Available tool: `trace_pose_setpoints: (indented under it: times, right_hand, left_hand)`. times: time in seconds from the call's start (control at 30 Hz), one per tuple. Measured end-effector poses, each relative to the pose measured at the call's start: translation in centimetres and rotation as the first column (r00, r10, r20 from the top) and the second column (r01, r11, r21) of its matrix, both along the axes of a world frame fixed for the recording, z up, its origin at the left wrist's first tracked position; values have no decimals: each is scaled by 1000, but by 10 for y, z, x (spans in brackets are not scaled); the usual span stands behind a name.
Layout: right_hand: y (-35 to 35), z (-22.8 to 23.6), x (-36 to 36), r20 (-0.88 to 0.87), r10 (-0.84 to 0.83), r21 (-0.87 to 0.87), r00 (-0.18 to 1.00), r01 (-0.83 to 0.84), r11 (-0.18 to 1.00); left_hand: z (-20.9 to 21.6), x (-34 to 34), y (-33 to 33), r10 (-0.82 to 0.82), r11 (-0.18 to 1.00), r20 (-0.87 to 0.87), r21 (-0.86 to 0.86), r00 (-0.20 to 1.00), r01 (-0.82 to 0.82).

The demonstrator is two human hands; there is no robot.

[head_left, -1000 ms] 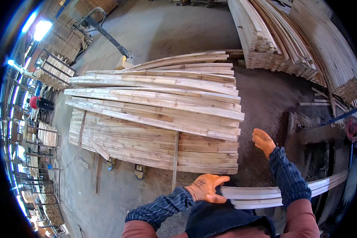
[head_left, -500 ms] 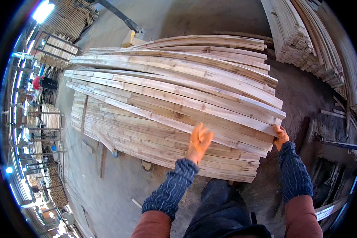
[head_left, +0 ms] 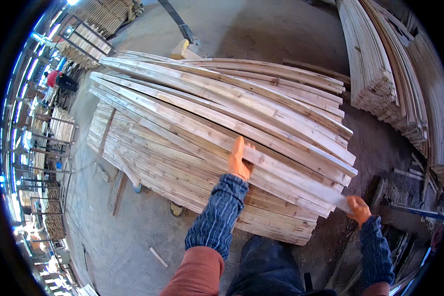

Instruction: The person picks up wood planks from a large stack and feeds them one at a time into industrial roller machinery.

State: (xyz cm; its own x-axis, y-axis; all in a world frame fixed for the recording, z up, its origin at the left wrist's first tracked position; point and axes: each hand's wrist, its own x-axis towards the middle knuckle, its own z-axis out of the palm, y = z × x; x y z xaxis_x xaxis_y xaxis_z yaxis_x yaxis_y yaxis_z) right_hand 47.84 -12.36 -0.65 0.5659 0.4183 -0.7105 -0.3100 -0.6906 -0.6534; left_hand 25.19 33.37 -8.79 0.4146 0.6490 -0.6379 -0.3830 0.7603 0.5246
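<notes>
A long, pale wooden board (head_left: pixel 293 173) runs from the far left toward my right side, on top of a broad stack of planks (head_left: pixel 163 165). My left hand (head_left: pixel 240 159), in an orange glove, is closed around the board partway along its length. Its thumb lies over the upper face, and some fingers are hidden by the wood. At the board's near right end my right hand (head_left: pixel 358 211), gloved alike, grips the tip. That end sticks out past the neighbouring boards and is slightly blurred. More loose boards (head_left: pixel 261 101) lie fanned out just beyond it.
Tall stacks of boards (head_left: pixel 372 64) stand at the far right. Wood scraps (head_left: pixel 412 173) lie on the floor below them. A yellow block (head_left: pixel 180 49) sits behind the pile. Racks of timber and a person in red (head_left: pixel 53 79) are at the far left.
My left hand, open above the boards before, now grips one board. My right hand has moved nearer to me and right, drawing that board's end out. The view has turned slightly.
</notes>
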Motion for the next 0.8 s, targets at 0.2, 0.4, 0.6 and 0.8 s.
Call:
trace_pose_setpoints:
  times: [0.2,0.4,0.6,0.8]
  right_hand:
    - [104,18,1,-14,535,294,845,-508,810]
    - [290,-31,-167,-79,806,582,587,-629,515]
    - [144,-26,-201,-142,711,402,689,-616,678]
    - [-39,85,-149,-345,599,59,722,-621,782]
  left_hand:
    - [49,-68,-121,-353,933,2,71,935,352]
    - [87,-94,-306,-851,492,-118,163,512,855]
    - [117,-149,-255,-922,78,-245,639,299,765]
    - [199,-135,-60,31,-734,-970,142,242,664]
